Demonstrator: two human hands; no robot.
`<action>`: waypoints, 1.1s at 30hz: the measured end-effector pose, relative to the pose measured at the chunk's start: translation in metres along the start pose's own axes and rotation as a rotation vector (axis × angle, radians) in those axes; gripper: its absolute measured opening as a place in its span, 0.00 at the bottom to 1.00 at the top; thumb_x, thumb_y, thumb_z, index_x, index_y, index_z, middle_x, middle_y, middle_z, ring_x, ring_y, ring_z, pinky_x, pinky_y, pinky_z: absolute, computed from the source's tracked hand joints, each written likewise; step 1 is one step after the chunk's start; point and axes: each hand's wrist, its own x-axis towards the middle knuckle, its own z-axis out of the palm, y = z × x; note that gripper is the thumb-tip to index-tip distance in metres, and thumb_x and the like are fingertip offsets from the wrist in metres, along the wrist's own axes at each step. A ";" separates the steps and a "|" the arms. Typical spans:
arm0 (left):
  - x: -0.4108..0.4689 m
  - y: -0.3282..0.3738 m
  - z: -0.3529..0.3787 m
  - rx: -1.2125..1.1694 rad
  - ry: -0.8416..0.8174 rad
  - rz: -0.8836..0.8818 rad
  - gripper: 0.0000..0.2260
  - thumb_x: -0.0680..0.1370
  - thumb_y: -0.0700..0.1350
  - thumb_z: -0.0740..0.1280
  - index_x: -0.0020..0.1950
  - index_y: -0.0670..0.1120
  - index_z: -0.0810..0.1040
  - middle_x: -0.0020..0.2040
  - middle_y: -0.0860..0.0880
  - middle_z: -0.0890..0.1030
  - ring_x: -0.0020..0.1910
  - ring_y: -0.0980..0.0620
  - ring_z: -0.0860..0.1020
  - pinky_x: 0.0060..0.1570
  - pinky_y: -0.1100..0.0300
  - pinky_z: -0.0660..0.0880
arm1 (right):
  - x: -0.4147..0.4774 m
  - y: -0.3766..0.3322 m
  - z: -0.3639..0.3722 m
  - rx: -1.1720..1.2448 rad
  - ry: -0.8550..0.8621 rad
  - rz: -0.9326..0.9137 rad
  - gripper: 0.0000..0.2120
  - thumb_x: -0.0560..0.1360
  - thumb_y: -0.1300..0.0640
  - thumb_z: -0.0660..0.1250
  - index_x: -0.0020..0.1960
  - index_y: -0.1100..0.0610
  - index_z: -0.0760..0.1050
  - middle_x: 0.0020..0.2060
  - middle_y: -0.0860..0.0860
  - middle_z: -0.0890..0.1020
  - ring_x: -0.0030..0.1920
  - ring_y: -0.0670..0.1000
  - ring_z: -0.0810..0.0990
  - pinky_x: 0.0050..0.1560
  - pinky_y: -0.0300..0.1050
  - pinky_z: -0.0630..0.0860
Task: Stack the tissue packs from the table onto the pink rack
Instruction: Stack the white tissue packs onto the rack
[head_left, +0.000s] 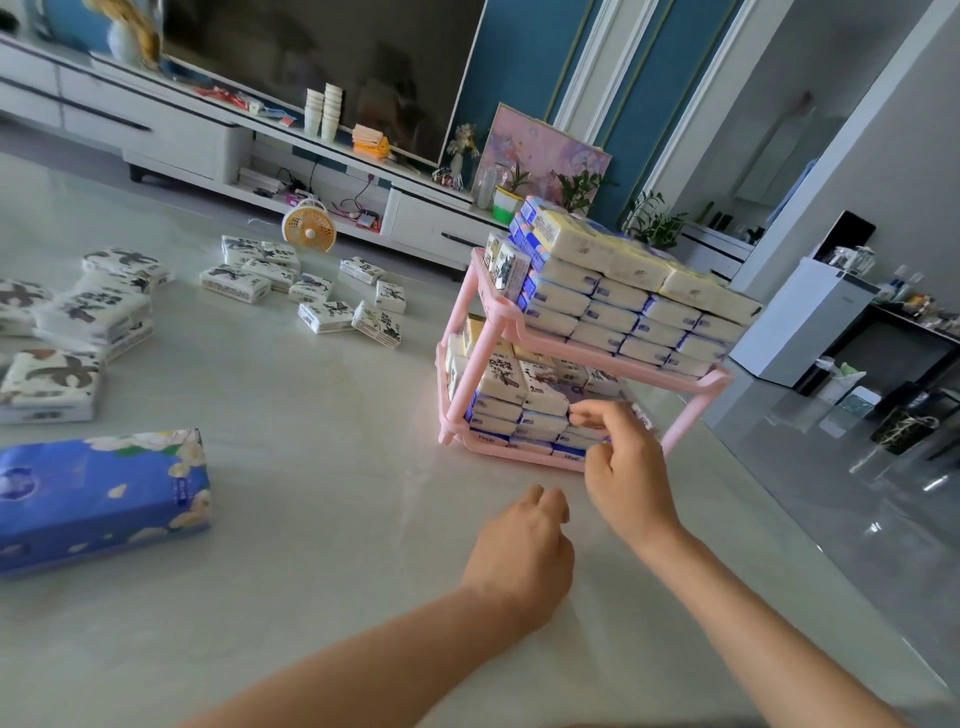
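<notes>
The pink two-tier rack (470, 374) stands on the table at the right. Its upper tier is piled high with white and blue tissue packs (618, 306), and more packs fill the lower tier (519, 405). My right hand (623, 467) is at the front of the lower tier, bent fingertips touching the packs there, with nothing visibly held. My left hand (524, 551) hovers just over the table below it, fingers loosely curled and holding nothing. Several small loose packs (327, 316) lie on the table further left.
Bigger white packs (93, 312) are heaped at the left edge. A large blue tissue pack (98, 493) lies at the near left. The pale table (311, 545) drops off to the right of the rack. A small orange fan (309, 226) sits by the TV cabinet behind.
</notes>
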 end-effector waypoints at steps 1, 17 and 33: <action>0.004 -0.001 -0.013 -0.070 0.081 -0.071 0.11 0.76 0.38 0.56 0.56 0.44 0.72 0.56 0.46 0.75 0.54 0.44 0.73 0.48 0.56 0.68 | 0.001 -0.014 0.001 0.035 -0.025 -0.047 0.21 0.66 0.71 0.53 0.54 0.63 0.76 0.45 0.51 0.79 0.50 0.46 0.76 0.54 0.25 0.67; -0.013 -0.153 -0.280 0.373 0.479 -0.867 0.20 0.75 0.42 0.63 0.65 0.40 0.65 0.66 0.39 0.66 0.67 0.39 0.63 0.63 0.49 0.63 | 0.075 -0.248 0.184 0.445 -0.674 0.185 0.20 0.75 0.57 0.64 0.66 0.58 0.67 0.57 0.54 0.73 0.54 0.51 0.73 0.48 0.39 0.65; -0.040 -0.194 -0.313 0.586 0.005 -1.205 0.42 0.71 0.50 0.72 0.75 0.40 0.50 0.72 0.38 0.55 0.71 0.39 0.56 0.66 0.48 0.63 | 0.052 -0.280 0.220 0.020 -0.798 -0.040 0.36 0.70 0.43 0.69 0.70 0.58 0.59 0.62 0.60 0.70 0.62 0.59 0.70 0.59 0.48 0.69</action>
